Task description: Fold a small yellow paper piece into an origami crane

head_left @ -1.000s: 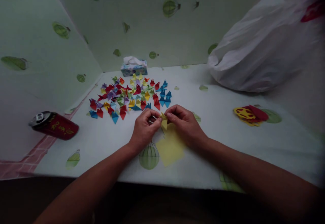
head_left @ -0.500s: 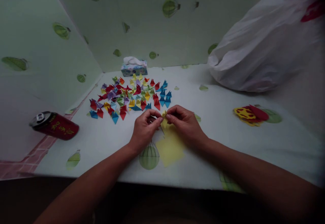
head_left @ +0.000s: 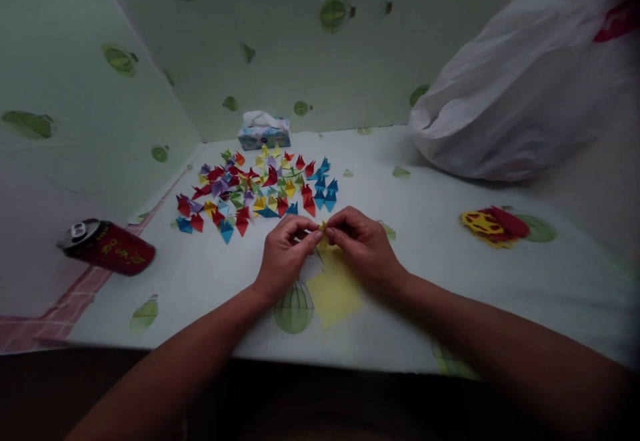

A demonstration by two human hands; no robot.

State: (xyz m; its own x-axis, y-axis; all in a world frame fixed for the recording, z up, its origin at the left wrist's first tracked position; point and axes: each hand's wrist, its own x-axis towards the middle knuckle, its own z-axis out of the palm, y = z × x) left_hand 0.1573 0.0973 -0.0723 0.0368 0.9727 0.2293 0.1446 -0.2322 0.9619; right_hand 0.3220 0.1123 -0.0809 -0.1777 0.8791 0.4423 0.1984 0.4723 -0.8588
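Between my fingertips is a small piece of folded yellow paper (head_left: 324, 226), mostly covered by the thumbs. My left hand (head_left: 287, 249) pinches its left side, thumb against forefinger. From the right, my right hand (head_left: 364, 244) grips it the same way, so the two thumbs nearly meet. Below the hands, a flat yellow paper sheet (head_left: 336, 295) lies on the table. Many folded paper cranes (head_left: 250, 191) in red, blue, yellow, green and purple spread over the table just beyond my left hand.
A tissue box (head_left: 264, 133) stands behind the cranes against the wall. On the left is a dark red drink can (head_left: 110, 247). To the right lie yellow and red cutout pieces (head_left: 493, 226), with a large white plastic bag (head_left: 495, 107) behind them.
The thumbs have drawn slightly closer over the folded yellow paper, and less of it shows below them. Everything else stays in place.
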